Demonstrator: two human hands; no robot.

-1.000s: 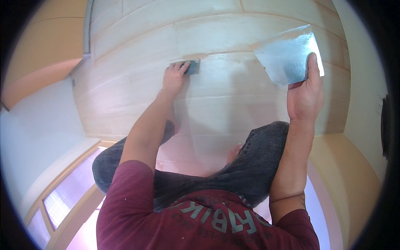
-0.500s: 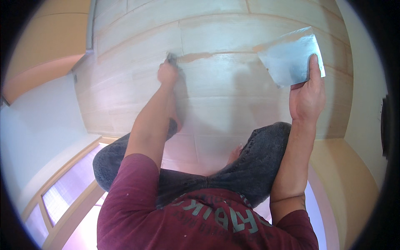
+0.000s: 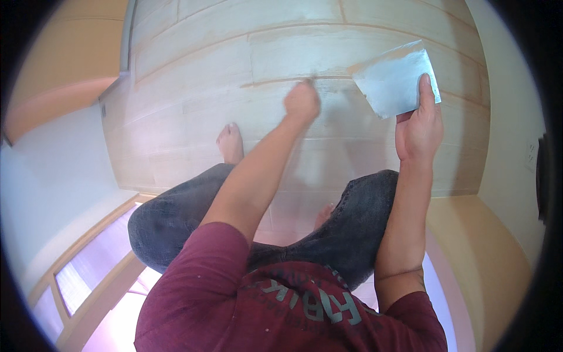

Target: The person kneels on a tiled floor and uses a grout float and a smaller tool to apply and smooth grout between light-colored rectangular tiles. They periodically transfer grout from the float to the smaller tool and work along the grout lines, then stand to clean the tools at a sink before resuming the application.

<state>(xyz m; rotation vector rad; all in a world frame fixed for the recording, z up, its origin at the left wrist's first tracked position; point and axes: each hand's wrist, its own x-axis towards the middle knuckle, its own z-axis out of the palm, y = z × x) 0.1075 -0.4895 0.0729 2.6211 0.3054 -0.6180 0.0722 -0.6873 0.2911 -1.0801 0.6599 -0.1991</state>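
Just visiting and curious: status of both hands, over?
Left hand closed on a blurred, mostly hidden tool near a brown-stained floor joint. Right hand gripping metal plate, thumb on top. Bare foot beside left forearm.

Upper body: maroon, short-sleeved fabric T-shirt (image 3: 193, 293), a few small pale specks on the cloth; front bears large grey-green block lettering (image 3: 331, 305) with smaller, darker lettering beside it. Lower body: dark blue-grey denim trousers (image 3: 360, 226), unevenly faded, seams visible. Left hand (image 3: 302, 102), right hand (image 3: 419, 132) and feet (image 3: 230, 145) bare.
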